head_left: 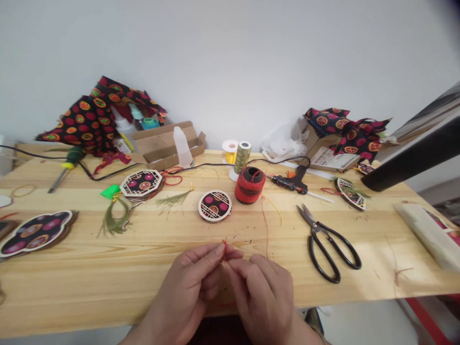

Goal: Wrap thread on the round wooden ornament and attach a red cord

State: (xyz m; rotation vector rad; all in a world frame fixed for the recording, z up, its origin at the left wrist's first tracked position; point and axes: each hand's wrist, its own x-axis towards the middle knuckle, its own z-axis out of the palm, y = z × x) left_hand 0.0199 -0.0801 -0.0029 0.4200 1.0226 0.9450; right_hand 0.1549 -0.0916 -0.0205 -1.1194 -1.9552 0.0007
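Note:
Both hands meet at the near edge of the wooden table [108,268]. My left hand [190,282] pinches a thin red thread [224,245] between thumb and forefinger. My right hand [262,287] is closed beside it, fingertips pressed on the same thread. Beyond them a strand [266,220] runs up to a red thread spool [249,184]. A round wooden lattice ornament [214,206] with patterned fabric lies just left of the spool.
Black scissors [328,244] lie right of my hands, a black glue gun [293,182] behind them. Gold thread spools [237,153], a cardboard box [163,143], glue bottles, patterned fabric piles [93,115], green tassels [115,218], other ornaments [36,232] and a screwdriver [66,167] fill the table.

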